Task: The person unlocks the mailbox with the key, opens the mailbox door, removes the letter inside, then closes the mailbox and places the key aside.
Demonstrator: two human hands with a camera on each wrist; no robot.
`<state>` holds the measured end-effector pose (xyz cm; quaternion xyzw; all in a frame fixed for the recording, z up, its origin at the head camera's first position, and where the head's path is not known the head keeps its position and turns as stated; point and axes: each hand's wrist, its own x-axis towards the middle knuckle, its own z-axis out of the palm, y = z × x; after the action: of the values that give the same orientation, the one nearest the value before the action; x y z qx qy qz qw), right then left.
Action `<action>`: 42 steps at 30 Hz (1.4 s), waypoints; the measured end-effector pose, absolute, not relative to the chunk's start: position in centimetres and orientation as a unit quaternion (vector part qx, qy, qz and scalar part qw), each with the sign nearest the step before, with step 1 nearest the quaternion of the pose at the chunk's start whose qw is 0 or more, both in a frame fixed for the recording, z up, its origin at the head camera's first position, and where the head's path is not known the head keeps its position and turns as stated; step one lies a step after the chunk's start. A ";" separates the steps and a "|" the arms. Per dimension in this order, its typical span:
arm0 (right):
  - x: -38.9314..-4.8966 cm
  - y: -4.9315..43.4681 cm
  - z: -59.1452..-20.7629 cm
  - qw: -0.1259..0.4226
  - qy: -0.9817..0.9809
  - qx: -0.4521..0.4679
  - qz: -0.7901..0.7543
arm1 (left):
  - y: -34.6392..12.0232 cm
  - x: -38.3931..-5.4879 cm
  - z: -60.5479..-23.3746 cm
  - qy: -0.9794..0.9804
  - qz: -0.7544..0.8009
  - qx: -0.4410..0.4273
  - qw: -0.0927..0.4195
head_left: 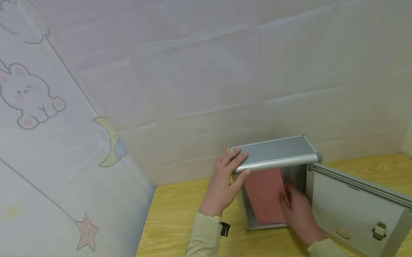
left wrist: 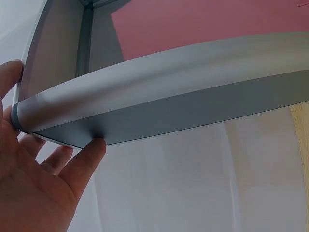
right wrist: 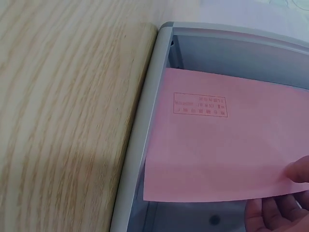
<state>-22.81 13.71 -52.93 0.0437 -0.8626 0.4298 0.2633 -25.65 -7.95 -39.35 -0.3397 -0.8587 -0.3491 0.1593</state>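
A grey metal box [head_left: 274, 163] stands on the table, its front open. Inside leans a pink envelope [head_left: 266, 199], which in the right wrist view shows a small printed rectangle near one end. My right hand [head_left: 300, 211] reaches into the opening and pinches the envelope's right edge, thumb on the near face and the other fingers partly behind it. My left hand [head_left: 224, 183] rests on the top left corner of the box. Its extended fingers touch the top panel [left wrist: 183, 108], while the thumb lies by the front edge.
The box's door [head_left: 359, 208] swings out to the right over the wooden table [head_left: 166, 239], with a latch [head_left: 379, 230] on its inner face. Behind the table hangs a pale cloth backdrop [head_left: 199, 81]. A patterned cloth [head_left: 38, 169] borders the left.
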 end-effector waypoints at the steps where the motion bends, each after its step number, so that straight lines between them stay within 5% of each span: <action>1: -22.7 13.7 -52.9 0.263 -0.862 0.044 0.431 | -7.9 -25.6 -39.4 -0.859 -0.349 -0.340 0.160; 30: -15.6 17.9 -47.2 0.229 -0.909 0.100 0.334 | -8.1 -25.7 -39.6 -0.852 -0.359 -0.345 0.159; 42: -11.7 16.2 -49.6 0.305 -0.902 0.256 0.166 | -8.2 -25.5 -39.4 -0.854 -0.355 -0.345 0.161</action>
<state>-11.69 16.19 -49.58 0.2564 -0.9019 0.1662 0.3053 -25.51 -8.16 -39.45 -0.3446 -0.8539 -0.3553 0.1606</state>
